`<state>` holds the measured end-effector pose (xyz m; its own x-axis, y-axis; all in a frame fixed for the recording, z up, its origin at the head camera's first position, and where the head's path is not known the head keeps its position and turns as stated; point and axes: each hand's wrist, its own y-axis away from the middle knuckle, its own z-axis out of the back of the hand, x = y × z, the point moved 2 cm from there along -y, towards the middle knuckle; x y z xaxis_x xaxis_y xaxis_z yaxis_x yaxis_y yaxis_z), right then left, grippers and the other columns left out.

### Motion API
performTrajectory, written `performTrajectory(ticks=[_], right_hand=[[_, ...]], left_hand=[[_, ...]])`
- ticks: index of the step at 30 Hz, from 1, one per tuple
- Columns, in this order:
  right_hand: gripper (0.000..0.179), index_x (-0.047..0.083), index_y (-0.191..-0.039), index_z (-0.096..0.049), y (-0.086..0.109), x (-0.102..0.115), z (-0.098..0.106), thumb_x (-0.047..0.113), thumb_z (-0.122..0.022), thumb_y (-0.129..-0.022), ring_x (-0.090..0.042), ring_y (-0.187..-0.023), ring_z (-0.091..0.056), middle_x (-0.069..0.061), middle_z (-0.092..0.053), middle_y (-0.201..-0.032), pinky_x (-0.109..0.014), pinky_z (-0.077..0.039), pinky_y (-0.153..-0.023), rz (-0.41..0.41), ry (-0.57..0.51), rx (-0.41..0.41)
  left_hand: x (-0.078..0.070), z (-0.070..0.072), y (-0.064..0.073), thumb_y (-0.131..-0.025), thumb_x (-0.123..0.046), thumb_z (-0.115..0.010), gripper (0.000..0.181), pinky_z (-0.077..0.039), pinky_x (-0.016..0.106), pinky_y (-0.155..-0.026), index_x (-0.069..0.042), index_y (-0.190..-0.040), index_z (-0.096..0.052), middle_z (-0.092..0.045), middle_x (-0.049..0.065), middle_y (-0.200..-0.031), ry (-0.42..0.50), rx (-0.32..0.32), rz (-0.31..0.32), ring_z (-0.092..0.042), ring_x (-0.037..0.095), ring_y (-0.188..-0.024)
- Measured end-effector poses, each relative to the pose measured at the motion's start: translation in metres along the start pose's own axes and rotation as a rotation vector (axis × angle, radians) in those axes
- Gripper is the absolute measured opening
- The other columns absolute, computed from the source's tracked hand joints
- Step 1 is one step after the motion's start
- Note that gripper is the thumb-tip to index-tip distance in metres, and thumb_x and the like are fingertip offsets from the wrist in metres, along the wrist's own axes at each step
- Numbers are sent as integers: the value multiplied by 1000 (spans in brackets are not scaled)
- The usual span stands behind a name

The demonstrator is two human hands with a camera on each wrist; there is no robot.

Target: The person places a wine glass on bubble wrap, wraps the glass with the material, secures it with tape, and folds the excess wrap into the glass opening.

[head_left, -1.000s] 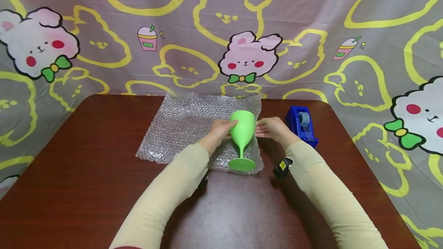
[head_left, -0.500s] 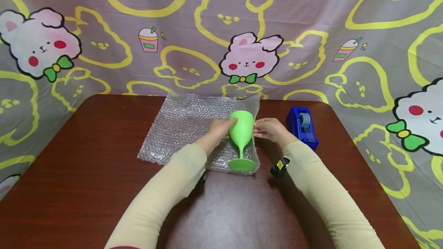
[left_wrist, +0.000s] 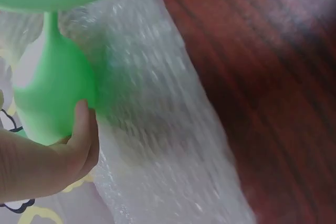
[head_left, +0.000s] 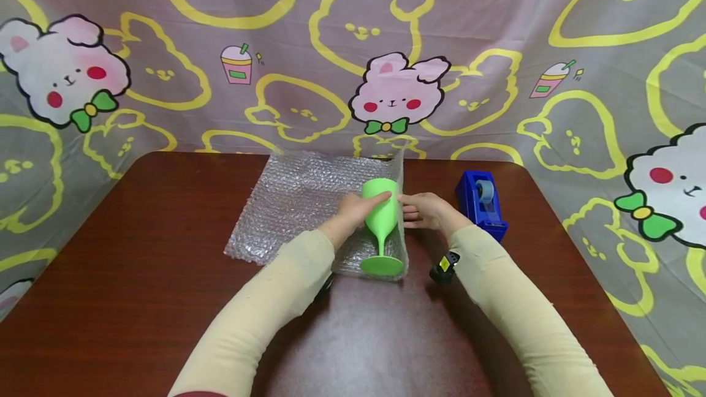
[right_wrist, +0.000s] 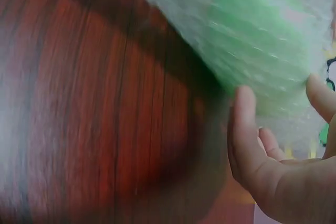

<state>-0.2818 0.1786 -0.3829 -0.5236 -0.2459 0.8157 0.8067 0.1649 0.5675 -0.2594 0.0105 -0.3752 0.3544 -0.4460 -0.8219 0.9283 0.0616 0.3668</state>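
My left hand (head_left: 353,210) grips bright-green stemmed goblet (head_left: 380,219); right hand (head_left: 432,211), fingers parted, touches raised edge of clear plastic bubble-wrap sheet (head_left: 309,195) beside it

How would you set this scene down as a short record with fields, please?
goblet: green goblet, over the bubble wrap, its foot nearer the head camera than its bowl
left hand: left hand holds the bowl, thumb across it
right hand: right hand touches the raised right side of the wrap, beside the bowl
tape: blue tape dispenser on the table's right, a roll in it
table: reddish-brown table, wood-grained
backdrop: cloth printed with cartoon rabbits and drinks
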Motion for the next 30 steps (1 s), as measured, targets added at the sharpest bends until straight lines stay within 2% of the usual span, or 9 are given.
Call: performTrajectory(ticks=[3,7,12,17,22,25,30], right_hand=[[62,-3,-142,-29,-1,2,-3,34,-49,-96,-9,-77,-61,-6,-57,-101,-29,-54,-81,1,43,0],[62,-1,-142,-29,-1,5,-4,36,-49,-96,-10,-80,-60,-9,-56,-108,-31,-53,-83,3,83,-30],[61,0,-143,-28,-1,6,-5,34,-48,-96,-12,-83,-60,-11,-55,-113,-31,-53,-83,0,77,-20],[60,-1,-142,-29,0,7,-6,32,-50,-96,-10,-77,-60,-8,-56,-102,-27,-55,-75,6,68,-17],[63,-1,-142,-27,-1,6,-6,34,-51,-95,-13,-85,-60,-10,-55,-107,-30,-54,-83,-3,84,-31],[68,-1,-142,-27,-2,6,-6,37,-55,-93,-17,-93,-59,-13,-54,-114,-32,-52,-88,1,92,-30],[75,-3,-141,-28,-2,6,-5,42,-60,-89,-21,-98,-60,-17,-54,-119,-33,-53,-87,6,78,-16]], left_hand=[[3,-2,0,-75,-64,-63,93,-54,33,-76,7,-133,-43,-57,18,-123,23,38,27,-62,24,-92],[3,-2,0,-76,-67,-60,95,-55,35,-78,6,-134,-41,-54,18,-128,30,52,36,-62,27,-98],[3,-2,-1,-73,-67,-62,95,-53,35,-77,4,-134,-43,-54,17,-128,6,39,52,-60,25,-95],[3,-5,-3,-73,-64,-65,94,-51,35,-79,5,-133,-43,-55,18,-127,-7,20,52,-59,25,-97],[5,-6,-4,-76,-55,-67,85,-50,36,-84,7,-131,-45,-58,18,-121,1,6,45,-59,27,-99],[5,-6,-4,-77,-51,-67,81,-51,35,-83,7,-129,-46,-59,18,-119,20,3,36,-59,26,-97],[4,-4,-4,-77,-47,-68,75,-51,31,-77,7,-126,-48,-60,17,-116,65,7,28,-58,21,-89]])
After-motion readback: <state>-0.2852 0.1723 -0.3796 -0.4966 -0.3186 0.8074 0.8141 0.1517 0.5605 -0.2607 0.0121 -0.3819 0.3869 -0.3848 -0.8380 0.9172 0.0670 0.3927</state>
